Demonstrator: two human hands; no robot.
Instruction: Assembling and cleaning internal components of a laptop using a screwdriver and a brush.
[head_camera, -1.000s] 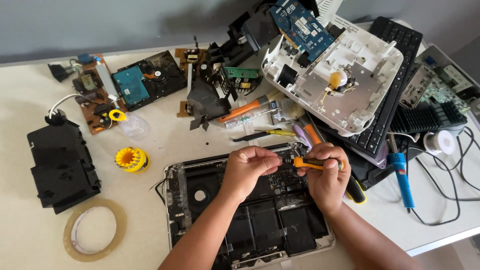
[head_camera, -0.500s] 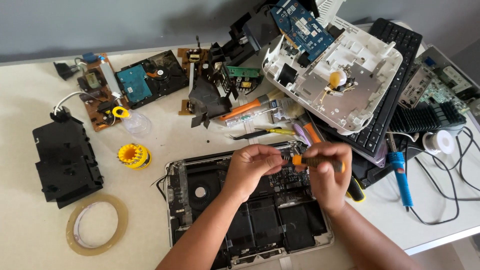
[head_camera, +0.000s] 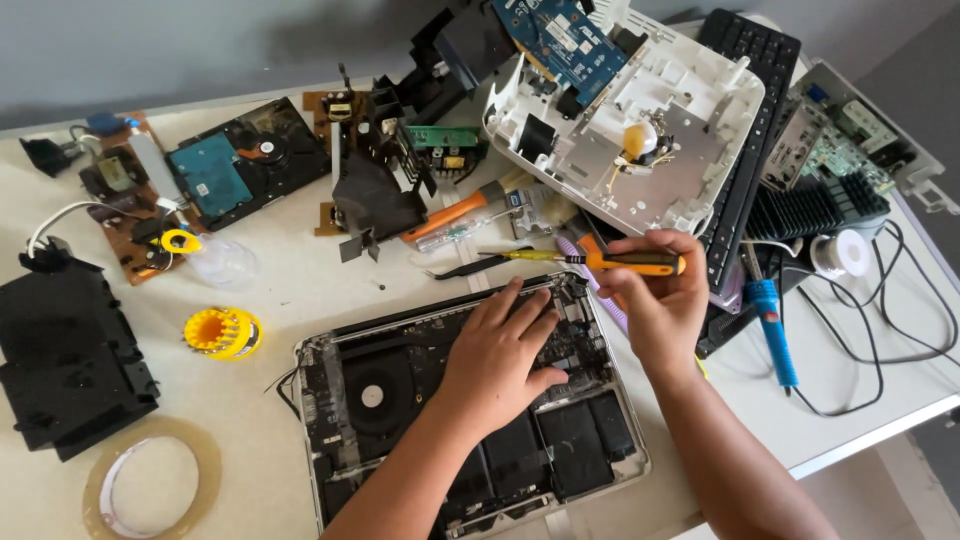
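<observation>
Opened laptop (head_camera: 470, 400) near the front edge of the desk (head_camera: 300, 280), back cover off, fan and dark battery cells exposed. Left hand (head_camera: 495, 355) spread flat on the board, grip loose, pinching nothing. Right hand (head_camera: 650, 300) closed around an orange-handled screwdriver (head_camera: 600, 260), held level just above the laptop's far right corner, tip pointing left. Best done steadily: press the chassis still, stand the tip upright and seat it fully before turning, avoid the battery cells.

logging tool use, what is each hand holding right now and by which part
The right hand holds a screwdriver by its orange handle. The left hand holds nothing; it rests flat on the open laptop.
</observation>
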